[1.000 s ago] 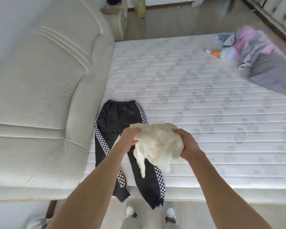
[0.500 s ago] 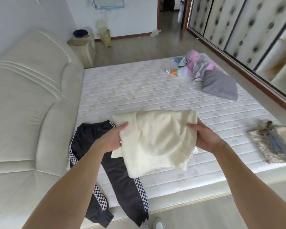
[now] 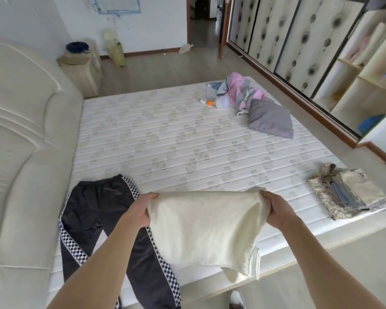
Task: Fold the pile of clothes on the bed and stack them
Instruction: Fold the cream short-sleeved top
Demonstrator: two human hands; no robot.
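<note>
Holding a cream garment (image 3: pixel 204 226) up by its top edge, the person keeps it stretched between both hands above the near edge of the bed (image 3: pixel 165 141). The left hand (image 3: pixel 140 210) pinches one upper corner and the right hand (image 3: pixel 274 208) pinches the other, fingers curled into the cloth, so the fabric hangs flat and its shape can be read. That spread grip probably serves to shake out wrinkles and find the seams before the piece is laid down for folding. A loose flap dangles from the lower right corner, which suggests the garment is not yet squared up.

Black trousers (image 3: pixel 94 215) with checkered side stripes lie flat on the mattress to the left, partly under the left forearm, legs trailing over the bed's edge; they look spread out rather than folded. A stack (image 3: pixel 348 197) of folded patterned pieces sits near the right corner of the bed, likely the place where finished items go. Across the bed, a pink and grey heap (image 3: pixel 245 92) and a grey pillow (image 3: pixel 270 119) rest well apart from the work. The task appears partway done.
</note>
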